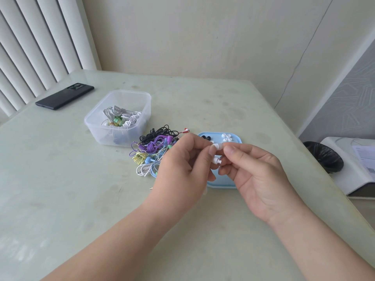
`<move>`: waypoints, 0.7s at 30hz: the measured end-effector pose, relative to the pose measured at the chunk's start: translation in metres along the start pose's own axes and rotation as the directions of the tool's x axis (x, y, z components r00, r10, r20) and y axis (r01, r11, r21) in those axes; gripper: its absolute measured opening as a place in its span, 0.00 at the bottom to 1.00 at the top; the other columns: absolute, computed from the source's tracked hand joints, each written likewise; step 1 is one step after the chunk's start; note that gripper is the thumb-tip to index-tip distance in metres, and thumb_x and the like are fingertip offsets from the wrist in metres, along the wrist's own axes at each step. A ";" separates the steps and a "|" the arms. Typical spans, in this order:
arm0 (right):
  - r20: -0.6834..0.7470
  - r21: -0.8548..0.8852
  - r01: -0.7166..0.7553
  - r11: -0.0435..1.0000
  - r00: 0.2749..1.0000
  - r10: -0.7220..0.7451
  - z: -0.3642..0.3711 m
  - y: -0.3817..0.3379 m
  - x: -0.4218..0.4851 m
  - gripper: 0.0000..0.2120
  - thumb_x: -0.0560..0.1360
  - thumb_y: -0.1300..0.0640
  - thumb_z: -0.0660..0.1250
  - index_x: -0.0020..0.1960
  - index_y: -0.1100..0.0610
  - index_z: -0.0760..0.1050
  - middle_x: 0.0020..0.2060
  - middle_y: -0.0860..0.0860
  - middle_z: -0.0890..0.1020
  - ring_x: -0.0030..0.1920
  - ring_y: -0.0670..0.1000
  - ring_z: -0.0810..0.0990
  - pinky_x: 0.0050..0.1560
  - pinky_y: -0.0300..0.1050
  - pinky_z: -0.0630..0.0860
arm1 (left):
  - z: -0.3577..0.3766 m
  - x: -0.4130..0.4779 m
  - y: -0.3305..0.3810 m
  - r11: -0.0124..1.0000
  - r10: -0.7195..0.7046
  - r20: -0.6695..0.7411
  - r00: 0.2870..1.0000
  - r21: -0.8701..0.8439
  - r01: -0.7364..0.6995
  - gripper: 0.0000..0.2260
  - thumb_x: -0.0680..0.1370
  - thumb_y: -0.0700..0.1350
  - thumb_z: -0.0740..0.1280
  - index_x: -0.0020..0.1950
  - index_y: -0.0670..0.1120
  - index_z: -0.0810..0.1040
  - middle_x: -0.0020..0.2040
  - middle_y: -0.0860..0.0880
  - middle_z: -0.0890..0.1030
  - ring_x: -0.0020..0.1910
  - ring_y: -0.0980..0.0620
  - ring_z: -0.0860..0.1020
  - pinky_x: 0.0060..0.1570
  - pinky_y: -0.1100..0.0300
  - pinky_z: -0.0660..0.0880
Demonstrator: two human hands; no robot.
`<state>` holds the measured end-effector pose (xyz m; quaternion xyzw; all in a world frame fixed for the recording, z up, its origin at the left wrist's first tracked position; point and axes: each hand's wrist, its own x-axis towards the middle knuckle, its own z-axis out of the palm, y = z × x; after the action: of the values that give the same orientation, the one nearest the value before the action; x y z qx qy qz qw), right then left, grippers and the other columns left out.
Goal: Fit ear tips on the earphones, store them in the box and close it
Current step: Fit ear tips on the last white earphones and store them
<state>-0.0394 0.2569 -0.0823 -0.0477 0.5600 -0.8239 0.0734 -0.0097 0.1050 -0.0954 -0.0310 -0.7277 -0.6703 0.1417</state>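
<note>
Both hands meet over the blue lid point(221, 185). Left hand point(182, 165) pinches a white earbud point(213, 148) between thumb and forefinger. Right hand point(255, 169) pinches a white ear tip point(219, 146) right against it. Second bud point(216, 159) sits lower between the hands (can't tell which fingers hold it). Loose tips point(226, 137) lie on the lid. Earphone pile point(152, 151) lies just left of it, with the clear box point(117, 118) behind, open, holding coiled sets. Phone point(65, 96) at far left of the table point(60, 179).

table point(60, 179) | box point(105, 134) ahead to my left; coiled earphones point(119, 116) in it | loose earphone pile point(150, 151) just before-right of box | lid point(221, 185) right of pile; ear tips point(226, 137) on its far end | phone point(64, 96) behind box, far left
</note>
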 end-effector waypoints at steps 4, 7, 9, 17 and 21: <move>-0.021 -0.187 0.051 0.981 0.998 -0.056 -0.006 -0.004 0.001 0.06 0.74 0.60 0.72 0.46 0.62 0.86 0.45 0.61 0.86 0.40 0.55 0.80 0.37 0.48 0.74 | -0.001 0.003 0.003 0.991 -0.108 0.021 0.994 -0.076 0.109 0.05 0.83 0.44 0.69 0.49 0.44 0.80 0.37 0.47 0.85 0.31 0.50 0.82 0.33 0.58 0.77; -0.129 -0.546 0.114 0.830 0.967 -0.218 -0.021 -0.007 0.008 0.04 0.77 0.60 0.73 0.45 0.56 0.85 0.37 0.49 0.86 0.35 0.48 0.79 0.38 0.41 0.74 | -0.002 0.005 0.003 0.982 -0.155 -0.009 0.988 -0.111 0.153 0.05 0.82 0.45 0.69 0.49 0.45 0.80 0.38 0.46 0.86 0.31 0.50 0.82 0.32 0.59 0.75; -0.135 -0.723 0.115 0.681 0.944 -0.303 -0.031 -0.006 0.015 0.05 0.76 0.59 0.74 0.44 0.50 0.85 0.36 0.44 0.85 0.35 0.44 0.80 0.38 0.34 0.74 | -0.002 0.007 0.002 0.977 -0.173 -0.024 0.985 -0.134 0.168 0.05 0.83 0.45 0.69 0.49 0.45 0.80 0.38 0.46 0.86 0.31 0.49 0.82 0.34 0.58 0.76; 0.077 -0.942 0.168 0.291 0.951 -0.300 -0.042 0.012 0.024 0.05 0.75 0.61 0.74 0.45 0.52 0.86 0.37 0.43 0.78 0.35 0.40 0.76 0.37 0.27 0.67 | -0.004 0.007 0.002 0.970 -0.193 0.011 0.981 -0.146 0.193 0.05 0.83 0.44 0.68 0.50 0.46 0.81 0.38 0.47 0.85 0.31 0.49 0.80 0.33 0.59 0.74; 0.096 -0.947 0.177 0.267 0.952 -0.290 -0.045 0.014 0.026 0.05 0.75 0.62 0.74 0.47 0.54 0.86 0.38 0.43 0.77 0.37 0.39 0.76 0.38 0.26 0.68 | -0.004 0.008 0.003 0.959 -0.231 0.015 0.973 -0.164 0.230 0.12 0.83 0.47 0.68 0.47 0.39 0.82 0.39 0.46 0.85 0.32 0.48 0.81 0.35 0.59 0.75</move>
<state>-0.0714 0.2888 -0.1118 -0.1237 0.9253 -0.3386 -0.1176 -0.0161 0.1000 -0.0901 0.0437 -0.6682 -0.7402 0.0613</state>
